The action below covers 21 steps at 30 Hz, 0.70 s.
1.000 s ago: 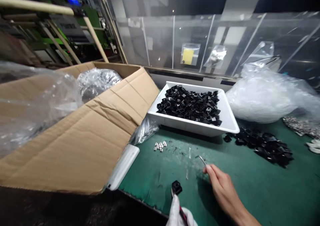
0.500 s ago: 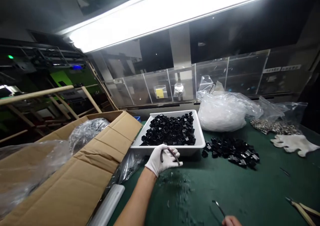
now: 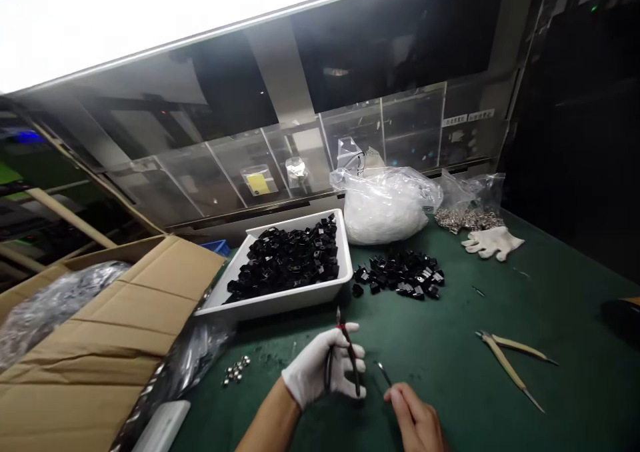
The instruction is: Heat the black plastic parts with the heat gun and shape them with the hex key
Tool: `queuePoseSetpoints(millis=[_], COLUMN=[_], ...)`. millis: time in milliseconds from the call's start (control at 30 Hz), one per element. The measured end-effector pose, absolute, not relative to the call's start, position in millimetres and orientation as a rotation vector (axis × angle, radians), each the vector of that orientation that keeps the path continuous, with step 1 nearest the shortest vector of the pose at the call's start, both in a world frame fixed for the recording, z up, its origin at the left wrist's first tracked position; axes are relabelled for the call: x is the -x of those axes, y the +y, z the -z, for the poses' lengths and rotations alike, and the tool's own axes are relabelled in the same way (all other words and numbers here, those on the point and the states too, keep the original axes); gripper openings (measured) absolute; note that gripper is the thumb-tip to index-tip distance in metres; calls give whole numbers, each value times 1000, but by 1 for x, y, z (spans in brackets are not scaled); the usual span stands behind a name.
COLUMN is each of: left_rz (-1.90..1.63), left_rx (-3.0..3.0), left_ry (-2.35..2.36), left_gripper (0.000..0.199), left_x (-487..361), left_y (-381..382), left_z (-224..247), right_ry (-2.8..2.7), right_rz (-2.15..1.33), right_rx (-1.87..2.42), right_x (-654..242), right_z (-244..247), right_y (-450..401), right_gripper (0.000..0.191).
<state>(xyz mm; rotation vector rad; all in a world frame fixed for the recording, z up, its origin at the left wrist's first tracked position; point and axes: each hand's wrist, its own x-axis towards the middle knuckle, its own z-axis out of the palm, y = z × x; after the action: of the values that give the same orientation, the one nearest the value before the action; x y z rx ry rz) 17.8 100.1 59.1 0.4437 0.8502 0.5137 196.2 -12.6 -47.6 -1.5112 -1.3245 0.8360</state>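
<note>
White tray of black clips: cardboard carton at 9 o'clock, polythene bag at 2 o'clock, spare cotton glove at 3 o'clock, long-handled pliers at 4 o'clock.

Near the middle, the white cloth glove looked matt and soft around dark metal pliers, and a slim metal tool shone faintly. Glossy black plastic parts filled a smooth white plastic tray. To the left lay rough brown corrugated cardboard; to the right, a crinkled clear plastic bag and a matt green bench mat.
</note>
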Motion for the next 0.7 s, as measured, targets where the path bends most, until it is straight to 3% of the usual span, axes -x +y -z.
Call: queuePoseSetpoints(millis=[200,500,700], left_rz=[-571,-698,-71], left_rx=[-449,-622,-2013], left_ry=[1030,1346,2027], left_gripper=[70,35,33], left_x=[-33,-53,-53], left_y=[83,61,93], left_z=[-59,-35,-61], right_ry=[-1540,-1687,-1737], right_rz=[-698,-507,-455], right_rx=[1508,1585,1542], right_x=[-211,-217,-217], right_z=[52,38,45], right_y=[1,26,24], right_gripper=[46,34,34])
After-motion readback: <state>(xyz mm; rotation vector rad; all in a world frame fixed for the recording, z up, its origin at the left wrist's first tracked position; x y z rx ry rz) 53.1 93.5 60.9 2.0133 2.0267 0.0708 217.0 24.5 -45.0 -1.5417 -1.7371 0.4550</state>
